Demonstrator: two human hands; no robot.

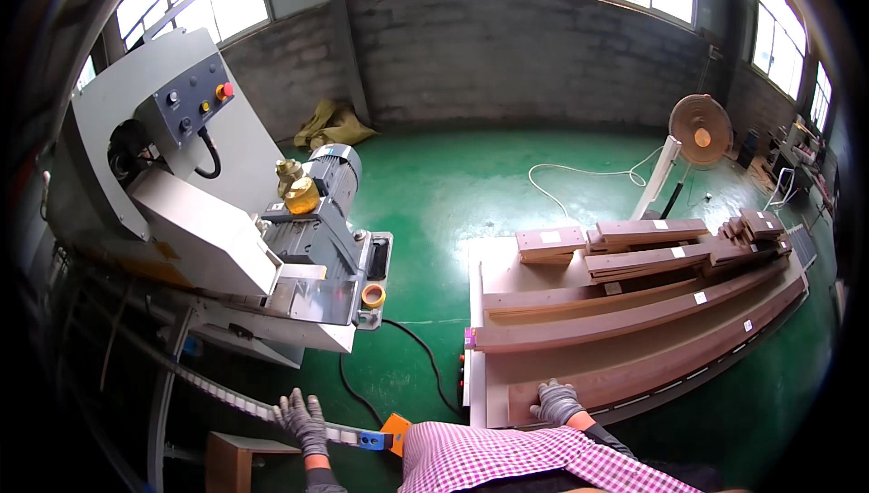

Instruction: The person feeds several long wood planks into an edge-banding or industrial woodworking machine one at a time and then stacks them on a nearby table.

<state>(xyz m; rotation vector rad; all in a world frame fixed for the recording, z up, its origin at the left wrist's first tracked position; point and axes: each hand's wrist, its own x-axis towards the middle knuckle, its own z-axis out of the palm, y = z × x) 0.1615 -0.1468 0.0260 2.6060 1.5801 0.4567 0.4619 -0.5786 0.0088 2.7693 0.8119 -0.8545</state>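
Note:
My left hand (303,421), in a grey work glove, rests with spread fingers on a long pale strip (226,395) that runs from the machine toward me and ends in a blue and orange piece (385,434). My right hand (555,402), also gloved, lies palm down on the near end of a long brown board (652,371) that sits on the low platform (493,375) to my right. Neither hand is closed around anything. My checked pink shirt fills the lower edge.
A grey machine (181,185) with a control panel, an electric motor (321,194) and a roll of tape (373,296) stands to the left. More brown boards and short blocks (634,248) are stacked on the platform. A fan (699,131), cables and a green floor (453,185) lie beyond.

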